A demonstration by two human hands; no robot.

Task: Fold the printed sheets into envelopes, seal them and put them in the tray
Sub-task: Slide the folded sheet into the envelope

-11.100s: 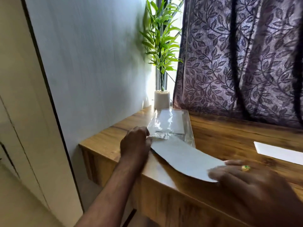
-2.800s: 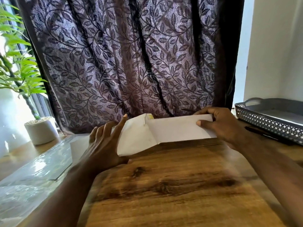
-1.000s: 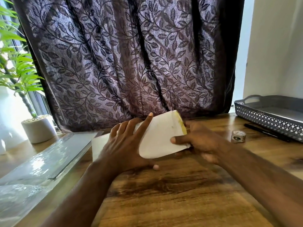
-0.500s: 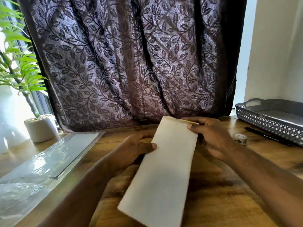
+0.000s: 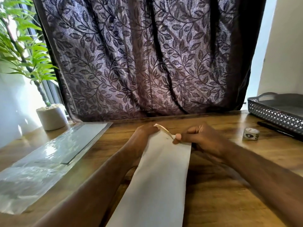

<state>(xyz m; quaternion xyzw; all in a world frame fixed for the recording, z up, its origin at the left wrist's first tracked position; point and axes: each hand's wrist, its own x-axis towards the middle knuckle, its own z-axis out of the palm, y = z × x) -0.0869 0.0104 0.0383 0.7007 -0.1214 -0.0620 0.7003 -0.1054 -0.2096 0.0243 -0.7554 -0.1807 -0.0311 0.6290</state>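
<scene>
**Both hands at the envelope's far end**

Left hand (image 5: 144,136) gripped the far left corner of the white envelope (image 5: 164,181), fingers bent at its edge. Right hand (image 5: 203,140) pinched a thin yellowish strip (image 5: 164,129) between thumb and forefinger at the far edge, other fingers curled in.

Wooden table (image 5: 221,202) carried a clear plastic sleeve (image 5: 49,153), white plant pot (image 5: 50,117), small tape roll (image 5: 250,134), black pen (image 5: 275,130) and grey perforated tray (image 5: 275,113). Leaf-patterned curtain (image 5: 139,54) hung behind.

Envelope long, plain, unmarked, stretched lengthwise between the forearms; near end out of view.
</scene>
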